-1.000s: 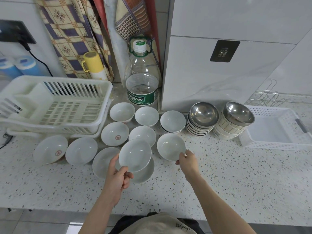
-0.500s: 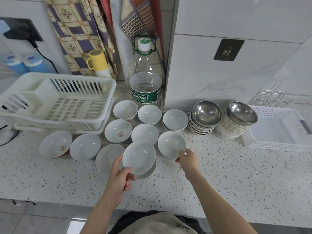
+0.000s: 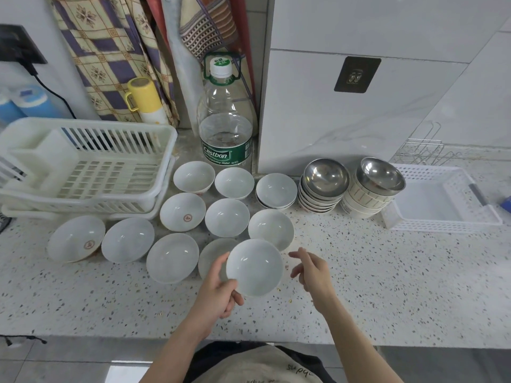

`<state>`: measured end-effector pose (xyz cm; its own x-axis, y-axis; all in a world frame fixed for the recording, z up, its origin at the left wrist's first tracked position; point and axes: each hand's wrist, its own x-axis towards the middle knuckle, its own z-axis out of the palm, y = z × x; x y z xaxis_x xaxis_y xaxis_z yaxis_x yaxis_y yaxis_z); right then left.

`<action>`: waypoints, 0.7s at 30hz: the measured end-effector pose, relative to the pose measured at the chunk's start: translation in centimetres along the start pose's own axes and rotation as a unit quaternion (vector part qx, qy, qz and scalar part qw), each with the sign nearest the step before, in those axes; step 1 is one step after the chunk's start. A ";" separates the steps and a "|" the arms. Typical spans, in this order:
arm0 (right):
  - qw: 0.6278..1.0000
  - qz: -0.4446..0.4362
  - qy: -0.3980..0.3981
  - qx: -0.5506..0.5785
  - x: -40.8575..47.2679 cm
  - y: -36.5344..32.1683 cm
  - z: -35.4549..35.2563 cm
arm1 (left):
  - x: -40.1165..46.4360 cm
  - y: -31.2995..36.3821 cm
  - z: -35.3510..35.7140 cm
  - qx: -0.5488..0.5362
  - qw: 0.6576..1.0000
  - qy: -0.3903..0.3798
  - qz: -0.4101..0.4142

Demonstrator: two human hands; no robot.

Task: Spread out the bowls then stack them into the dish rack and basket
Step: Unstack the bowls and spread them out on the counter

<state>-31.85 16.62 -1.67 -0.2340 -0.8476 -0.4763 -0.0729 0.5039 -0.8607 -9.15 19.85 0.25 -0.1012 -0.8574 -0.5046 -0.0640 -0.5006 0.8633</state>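
Note:
My left hand (image 3: 218, 288) grips a white bowl (image 3: 255, 268) by its near-left rim, lifted and tilted over another white bowl (image 3: 211, 255) that lies partly hidden beneath it. My right hand (image 3: 312, 269) hovers just right of the held bowl with loosely spread fingers, holding nothing. Several white bowls (image 3: 226, 217) lie spread across the speckled counter. A stack of steel bowls (image 3: 325, 178) and a stack of cream bowls topped by a steel one (image 3: 378, 175) stand at the right. The white dish rack (image 3: 91, 172) is at the left, the white basket (image 3: 442, 200) at the right.
A large water bottle (image 3: 225, 128) stands behind the bowls against the wall corner. A yellow mug (image 3: 143, 98) and hanging cloths are behind the rack. A wire rack (image 3: 423, 150) sits behind the basket. The counter's front edge (image 3: 276, 344) runs below my hands.
My right hand let go of the bowl it touched and drew back toward me. My left hand carried its bowl to the right and a little nearer.

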 end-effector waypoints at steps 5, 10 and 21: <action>0.993 -0.066 -0.093 0.010 -3.2 1.3 -1.5 | 0.1 0.0 2.1 0.042 0.998 -0.048 0.006; 0.994 -0.064 -0.057 -0.064 -3.6 2.1 -2.0 | 0.6 -1.0 3.5 0.073 0.995 -0.068 -0.002; 0.985 -0.023 -0.064 -0.160 -2.9 3.3 -0.9 | 1.0 -2.4 3.6 0.204 0.976 -0.005 0.072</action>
<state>-32.32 20.91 -2.91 -0.0997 -0.8745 -0.4746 -0.3867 0.4736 -0.7913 -12.70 20.61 -2.35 -0.1487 -0.9132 -0.3793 -0.4382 -0.2830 0.8532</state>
